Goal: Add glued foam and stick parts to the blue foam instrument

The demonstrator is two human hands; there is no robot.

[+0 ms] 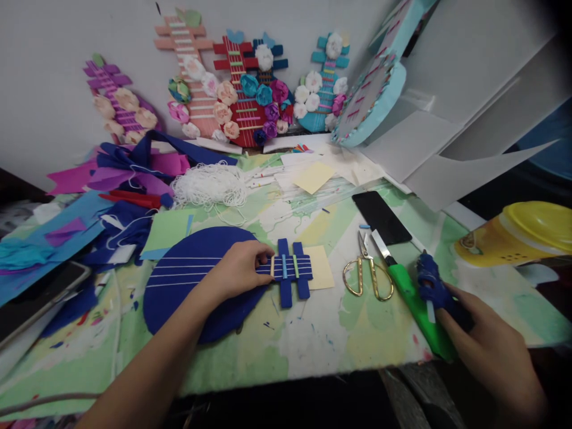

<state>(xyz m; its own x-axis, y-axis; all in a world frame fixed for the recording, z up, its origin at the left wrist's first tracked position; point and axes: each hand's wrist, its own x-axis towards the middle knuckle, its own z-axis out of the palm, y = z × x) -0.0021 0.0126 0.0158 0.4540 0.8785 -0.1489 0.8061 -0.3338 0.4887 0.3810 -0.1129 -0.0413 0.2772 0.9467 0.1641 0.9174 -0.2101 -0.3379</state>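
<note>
A dark blue lute-shaped craft (pixel 179 304) lies flat, its neck pointing right, with white strings along it and thin coloured strips across the neck. My left hand (pixel 239 268) rests over the body where the neck begins, thumb and fingertips pinched on a pale strip (pixel 272 266). At the right, my right hand (pixel 487 339) is wrapped round the handle of a dark blue glue gun (pixel 431 283), whose nozzle points up and away. The glue gun is above a green-handled knife (pixel 413 304). Gold-handled scissors (pixel 367 268) lie left of the knife.
A black phone (pixel 382 217) lies behind the scissors, and a yellow-lidded cup (pixel 518 232) stands at the right. White string (pixel 210 186) and coloured paper scraps are heaped at the back left. Flower-decorated lute crafts (pixel 245 113) lean against the wall. Another phone (pixel 42 292) lies far left.
</note>
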